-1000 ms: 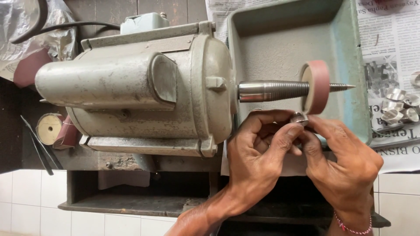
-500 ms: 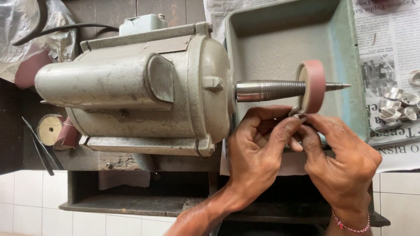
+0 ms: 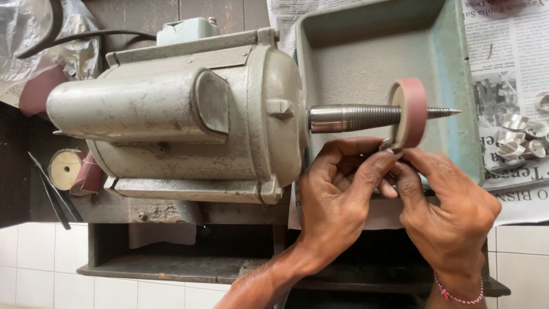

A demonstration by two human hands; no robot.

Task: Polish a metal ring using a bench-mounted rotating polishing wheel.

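Silver ring, pinched by both hands, touches pink wheel.

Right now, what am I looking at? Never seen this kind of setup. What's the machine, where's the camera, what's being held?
The view comes from a camera worn on the person's head, looking down at their own two hands. The big grey body is an electric bench motor. A tapered threaded spindle sticks out of its side and carries a reddish wheel. Behind the wheel sits a grey-green tray. The left hand and right hand together pinch a small shiny metal piece against the lower edge of the wheel; its exact shape is too hidden to tell. To the right, on newspaper, lie more small silvery pieces. At the left are a spare disc and a dark tool.
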